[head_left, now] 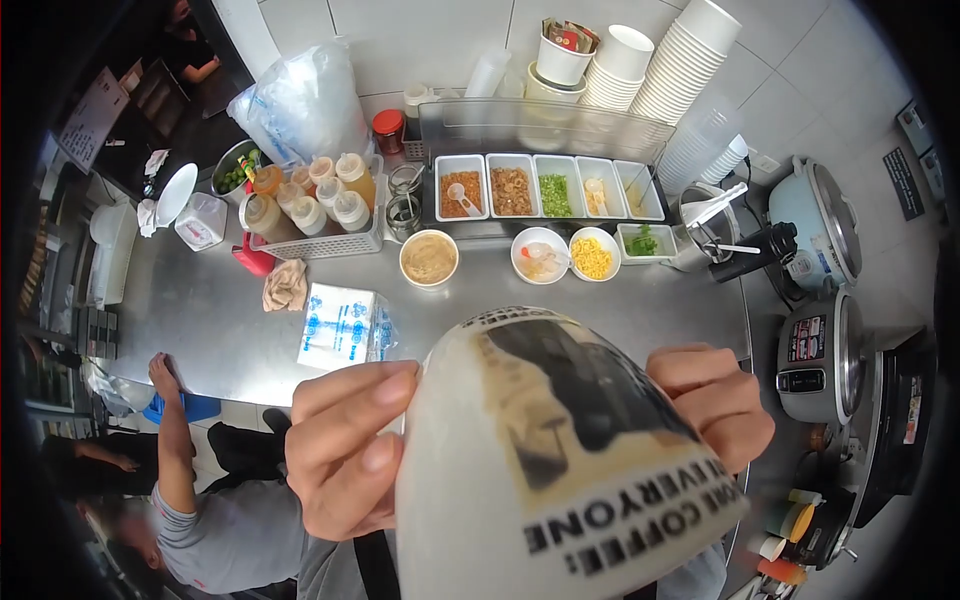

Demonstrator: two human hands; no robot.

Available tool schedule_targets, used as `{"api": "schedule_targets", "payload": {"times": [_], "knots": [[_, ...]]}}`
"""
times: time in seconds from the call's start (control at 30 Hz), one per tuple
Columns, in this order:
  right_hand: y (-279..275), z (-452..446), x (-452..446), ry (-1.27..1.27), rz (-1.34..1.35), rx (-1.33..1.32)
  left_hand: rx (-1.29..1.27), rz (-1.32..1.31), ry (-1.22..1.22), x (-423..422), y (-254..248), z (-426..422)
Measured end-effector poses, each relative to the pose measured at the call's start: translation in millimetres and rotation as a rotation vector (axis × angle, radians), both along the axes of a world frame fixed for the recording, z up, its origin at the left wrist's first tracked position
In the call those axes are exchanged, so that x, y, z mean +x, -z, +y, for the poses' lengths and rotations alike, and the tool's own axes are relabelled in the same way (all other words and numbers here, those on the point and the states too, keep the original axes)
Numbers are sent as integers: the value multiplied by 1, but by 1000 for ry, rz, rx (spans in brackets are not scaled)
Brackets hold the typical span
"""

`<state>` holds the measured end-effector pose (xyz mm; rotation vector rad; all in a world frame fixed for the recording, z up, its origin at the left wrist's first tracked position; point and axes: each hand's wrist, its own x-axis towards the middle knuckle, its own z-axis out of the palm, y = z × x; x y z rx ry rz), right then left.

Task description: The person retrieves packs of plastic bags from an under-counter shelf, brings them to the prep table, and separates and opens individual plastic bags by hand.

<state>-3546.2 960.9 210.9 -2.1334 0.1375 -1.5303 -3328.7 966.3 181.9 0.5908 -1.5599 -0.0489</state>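
While the left hand [345, 450] presses its fingers to one side of a tilted, printed cup [480, 480], the right hand [712, 405], curled and partly hidden, holds the opposite side. The cup is raised close to the camera, above a steel counter [200, 310] with bottles [310, 195] and topping tubs [462, 217].

a white cup [560, 470] with black lettering and a brown-and-black picture is held up, tilted

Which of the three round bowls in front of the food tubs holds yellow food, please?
The rightmost bowl, filled with small yellow pieces; the leftmost bowl holds a beige filling and the middle bowl pale contents.
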Motion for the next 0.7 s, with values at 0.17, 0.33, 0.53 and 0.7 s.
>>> {"api": "schedule_targets", "payload": {"times": [0.17, 0.33, 0.53, 0.7], "knots": [[-13, 3, 2, 10, 69, -54, -41, 68, 8, -1, -2, 2], [-4, 10, 18, 186, -147, -144, -112, 79, 15, 1, 3, 4], [-14, 14, 10, 154, -31, -129, -48, 59, 19, 1, 1, 10], [-2, 15, 16, 205, -154, -102, 2, 39, 28, 3, -2, 8]]}}
